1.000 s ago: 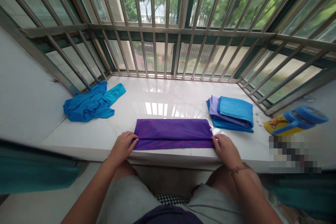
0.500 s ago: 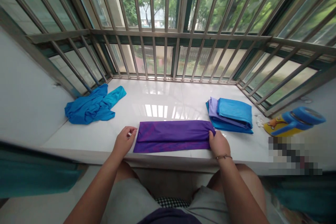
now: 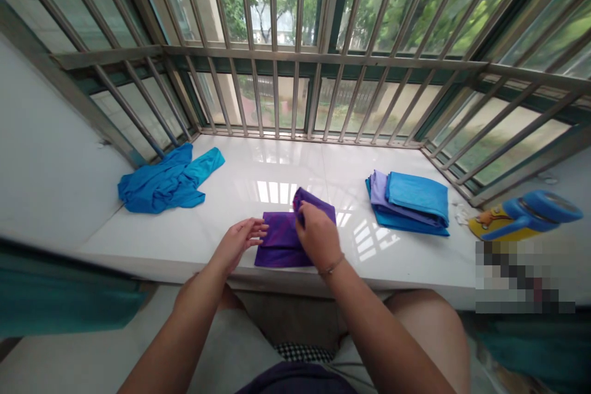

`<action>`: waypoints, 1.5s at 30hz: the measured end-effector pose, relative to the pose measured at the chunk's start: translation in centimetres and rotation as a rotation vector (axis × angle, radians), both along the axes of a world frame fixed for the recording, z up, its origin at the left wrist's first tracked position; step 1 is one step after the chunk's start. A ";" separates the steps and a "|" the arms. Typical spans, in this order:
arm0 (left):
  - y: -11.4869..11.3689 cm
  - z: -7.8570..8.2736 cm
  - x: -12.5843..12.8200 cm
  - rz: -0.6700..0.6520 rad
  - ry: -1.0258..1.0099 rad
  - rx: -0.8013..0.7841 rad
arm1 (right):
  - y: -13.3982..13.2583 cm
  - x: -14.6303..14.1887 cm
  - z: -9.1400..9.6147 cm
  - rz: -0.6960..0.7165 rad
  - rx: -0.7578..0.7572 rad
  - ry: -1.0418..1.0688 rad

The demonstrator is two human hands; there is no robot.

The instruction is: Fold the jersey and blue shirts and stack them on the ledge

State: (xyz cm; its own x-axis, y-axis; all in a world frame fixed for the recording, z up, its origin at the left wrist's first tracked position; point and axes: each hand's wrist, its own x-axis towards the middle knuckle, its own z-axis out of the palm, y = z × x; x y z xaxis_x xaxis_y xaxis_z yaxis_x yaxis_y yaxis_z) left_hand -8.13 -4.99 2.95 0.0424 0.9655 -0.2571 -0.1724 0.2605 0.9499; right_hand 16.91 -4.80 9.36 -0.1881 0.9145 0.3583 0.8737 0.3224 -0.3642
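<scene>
A purple cloth (image 3: 281, 246) lies on the white window ledge in front of me, its right part lifted and doubled over toward the left. My right hand (image 3: 318, 235) is closed on that raised end, and its fingertips are partly hidden by the fabric. Beside the cloth's left edge is my left hand (image 3: 241, 241), fingers stretched out and apart, the tips at or just over the edge. I cannot tell whether they touch it.
Crumpled blue cloth (image 3: 161, 181) lies at the ledge's left end. A folded stack of blue and lilac cloths (image 3: 410, 200) sits to the right. Past it stands a blue and yellow bottle (image 3: 521, 215). Metal bars (image 3: 295, 56) line the window behind the ledge (image 3: 231, 163).
My right hand has carried the cloth's right end leftward, folding the long strip over. My left hand has opened its fingers and shifted slightly right.
</scene>
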 end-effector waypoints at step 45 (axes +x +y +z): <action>1.9 -2.1 -3.8 0.003 1.372 0.191 | -7.4 -1.5 -3.1 0.192 -0.249 0.126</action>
State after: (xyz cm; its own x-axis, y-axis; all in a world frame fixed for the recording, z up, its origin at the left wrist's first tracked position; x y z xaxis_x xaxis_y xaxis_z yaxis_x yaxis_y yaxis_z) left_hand -11.88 -3.12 0.81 -0.1363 0.9897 0.0433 0.9189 0.1100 0.3787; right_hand 15.37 -12.23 6.23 -0.3337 0.9290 0.1598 0.7486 0.3642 -0.5541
